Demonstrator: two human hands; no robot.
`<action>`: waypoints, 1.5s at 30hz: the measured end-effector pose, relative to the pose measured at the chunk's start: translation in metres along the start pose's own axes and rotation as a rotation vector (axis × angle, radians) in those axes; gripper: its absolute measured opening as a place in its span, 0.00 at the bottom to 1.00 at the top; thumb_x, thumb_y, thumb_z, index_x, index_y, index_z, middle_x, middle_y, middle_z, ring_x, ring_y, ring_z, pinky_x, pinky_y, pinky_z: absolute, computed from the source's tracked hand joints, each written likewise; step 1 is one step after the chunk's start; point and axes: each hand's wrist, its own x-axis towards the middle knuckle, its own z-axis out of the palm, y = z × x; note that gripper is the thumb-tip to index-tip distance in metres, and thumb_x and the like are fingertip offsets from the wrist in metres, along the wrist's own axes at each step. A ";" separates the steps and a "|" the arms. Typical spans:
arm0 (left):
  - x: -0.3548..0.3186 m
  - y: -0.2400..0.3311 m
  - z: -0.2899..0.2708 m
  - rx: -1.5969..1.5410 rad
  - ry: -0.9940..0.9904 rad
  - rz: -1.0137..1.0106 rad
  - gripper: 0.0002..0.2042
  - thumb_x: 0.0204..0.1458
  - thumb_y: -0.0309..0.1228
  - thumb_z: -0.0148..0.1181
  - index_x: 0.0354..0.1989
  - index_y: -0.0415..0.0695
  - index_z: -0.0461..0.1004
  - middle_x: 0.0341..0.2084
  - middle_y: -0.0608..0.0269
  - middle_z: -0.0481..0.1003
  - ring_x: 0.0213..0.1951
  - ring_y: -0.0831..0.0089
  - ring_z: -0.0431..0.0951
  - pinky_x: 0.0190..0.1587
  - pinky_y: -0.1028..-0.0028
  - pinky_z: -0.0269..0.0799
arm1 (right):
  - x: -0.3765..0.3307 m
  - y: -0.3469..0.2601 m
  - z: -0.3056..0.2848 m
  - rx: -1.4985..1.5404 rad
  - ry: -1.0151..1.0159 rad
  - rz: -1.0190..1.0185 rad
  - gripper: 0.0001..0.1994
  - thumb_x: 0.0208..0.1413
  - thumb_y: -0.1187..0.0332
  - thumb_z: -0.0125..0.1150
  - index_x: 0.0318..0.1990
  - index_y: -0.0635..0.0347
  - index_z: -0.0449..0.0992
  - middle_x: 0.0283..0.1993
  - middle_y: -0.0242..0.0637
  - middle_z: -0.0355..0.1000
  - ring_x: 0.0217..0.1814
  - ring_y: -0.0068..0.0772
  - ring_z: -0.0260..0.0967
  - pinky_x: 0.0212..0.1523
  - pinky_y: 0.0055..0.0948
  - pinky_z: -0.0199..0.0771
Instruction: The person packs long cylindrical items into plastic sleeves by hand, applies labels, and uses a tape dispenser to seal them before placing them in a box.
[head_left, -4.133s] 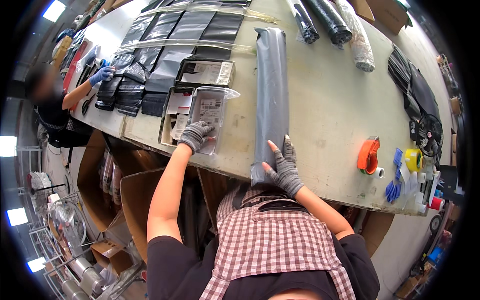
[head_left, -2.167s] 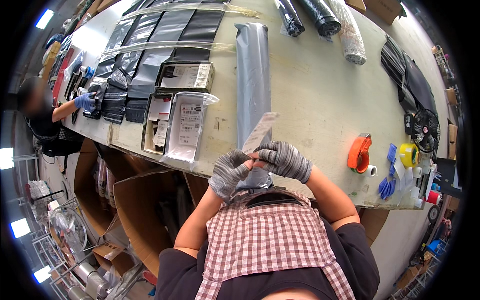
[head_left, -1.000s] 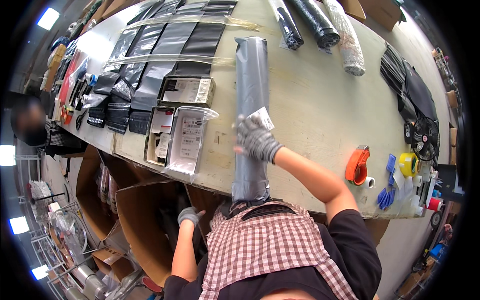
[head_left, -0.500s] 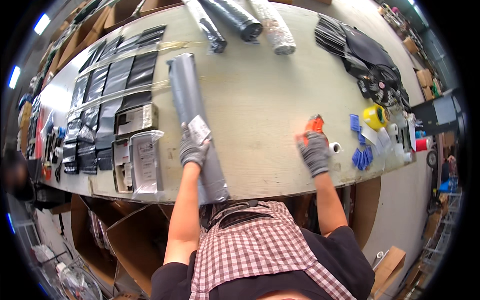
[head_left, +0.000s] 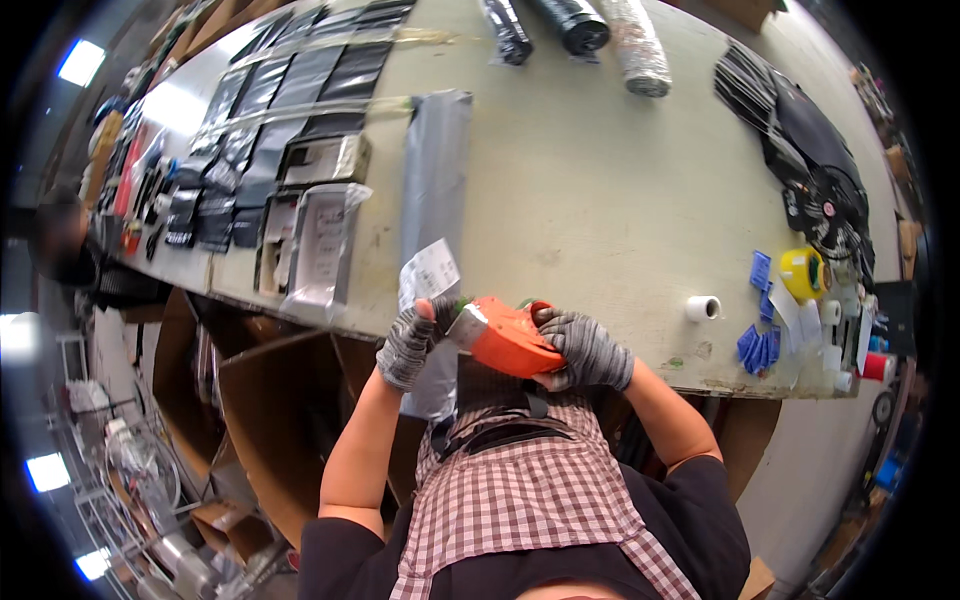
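Observation:
My right hand (head_left: 582,350), in a grey knit glove, is closed round an orange tape dispenser (head_left: 515,340) held just above the table's near edge. My left hand (head_left: 408,345), gloved alike, is curled at the dispenser's pale front end, its thumb up. What its fingers pinch is hidden. Beneath and beyond the left hand lies a long grey plastic-wrapped parcel (head_left: 437,170), pointing away from me, its near end past the table edge. A white printed label (head_left: 432,272) sits on the parcel beside my left hand.
Flat black packages (head_left: 290,110) and open boxes (head_left: 325,235) lie on the left. Wrapped rolls (head_left: 637,50) lie at the far side. To the right are a small white roll (head_left: 703,308), blue packets (head_left: 758,348), yellow tape (head_left: 802,272) and a black wheeled item (head_left: 828,205).
My right hand has brought the orange dispenser from the table's right side to the middle, close to me. My left hand has left the parcel's middle and met the dispenser. The view has shifted.

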 end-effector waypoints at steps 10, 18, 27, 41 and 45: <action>-0.112 -0.046 -0.084 0.371 0.853 0.195 0.08 0.50 0.31 0.65 0.28 0.39 0.75 0.20 0.67 0.74 0.22 0.79 0.72 0.29 0.78 0.69 | -0.010 -0.036 0.014 0.430 -0.418 0.570 0.26 0.43 0.48 0.67 0.42 0.62 0.77 0.29 0.48 0.75 0.28 0.37 0.73 0.33 0.34 0.71; -0.074 -0.190 -0.166 0.713 0.632 -0.456 0.18 0.51 0.35 0.62 0.48 0.39 0.72 0.37 0.55 0.76 0.36 0.70 0.75 0.35 0.70 0.72 | -0.015 0.001 0.111 -0.145 -0.485 0.717 0.34 0.43 0.35 0.57 0.31 0.64 0.79 0.21 0.51 0.72 0.23 0.42 0.73 0.27 0.38 0.70; -0.089 -0.100 -0.089 -0.519 0.218 -0.282 0.29 0.54 0.53 0.53 0.52 0.38 0.68 0.45 0.59 0.74 0.46 0.67 0.74 0.52 0.69 0.69 | 0.023 -0.091 0.096 -0.216 -0.257 0.575 0.31 0.47 0.38 0.52 0.29 0.63 0.79 0.14 0.50 0.66 0.17 0.47 0.68 0.22 0.39 0.67; -0.098 -0.143 -0.088 -0.836 0.866 0.047 0.32 0.46 0.68 0.42 0.48 0.56 0.67 0.38 0.65 0.73 0.38 0.64 0.73 0.34 0.62 0.71 | 0.037 -0.094 0.113 0.268 -0.218 0.599 0.26 0.49 0.47 0.60 0.41 0.66 0.77 0.24 0.49 0.74 0.27 0.37 0.76 0.31 0.32 0.73; -0.100 -0.145 -0.094 -0.849 0.850 -0.153 0.30 0.46 0.68 0.41 0.49 0.60 0.66 0.36 0.66 0.73 0.31 0.63 0.72 0.19 0.66 0.63 | -0.006 -0.065 0.090 -0.039 -0.288 0.821 0.28 0.47 0.42 0.56 0.39 0.62 0.79 0.28 0.48 0.76 0.30 0.39 0.76 0.35 0.34 0.75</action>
